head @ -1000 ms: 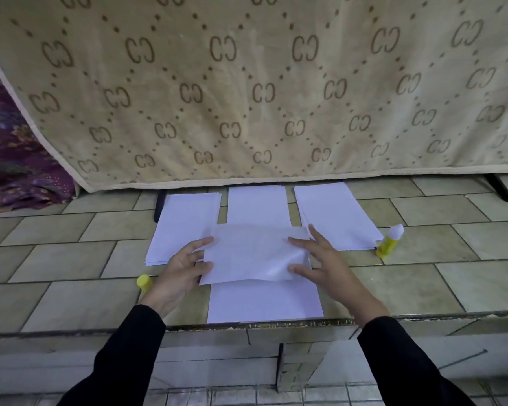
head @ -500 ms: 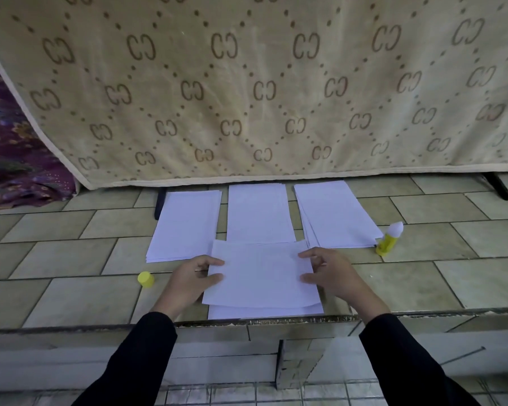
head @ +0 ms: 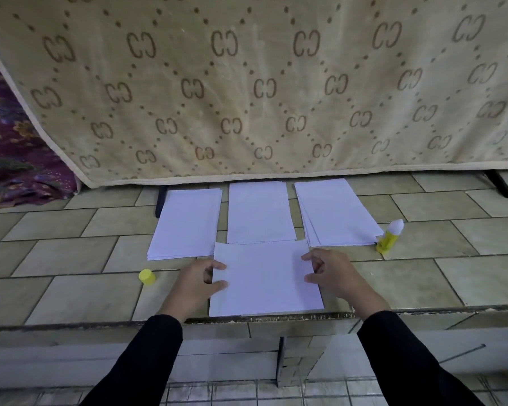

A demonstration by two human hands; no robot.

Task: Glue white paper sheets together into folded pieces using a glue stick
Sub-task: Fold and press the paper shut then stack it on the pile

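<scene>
A white folded sheet (head: 264,279) lies flat at the front edge of the tiled ledge. My left hand (head: 195,284) holds its left edge with curled index finger and thumb. My right hand (head: 333,272) holds its right edge the same way. Behind it lie three stacks of white paper: a left stack (head: 185,224), a middle stack (head: 260,212) and a right stack (head: 335,212). The uncapped yellow glue stick (head: 390,236) stands just right of the right stack. Its yellow cap (head: 147,276) sits to the left of my left hand.
A beige patterned blanket (head: 261,83) hangs close behind the paper stacks. Purple fabric (head: 15,153) lies at the far left. The ledge's worn front edge (head: 393,313) drops off just below the sheet. A black bar (head: 497,183) sticks out at the back right.
The upper half of the sheet has come down toward me and now lies flat on the lower half. Both hands moved with it toward the ledge's front edge.
</scene>
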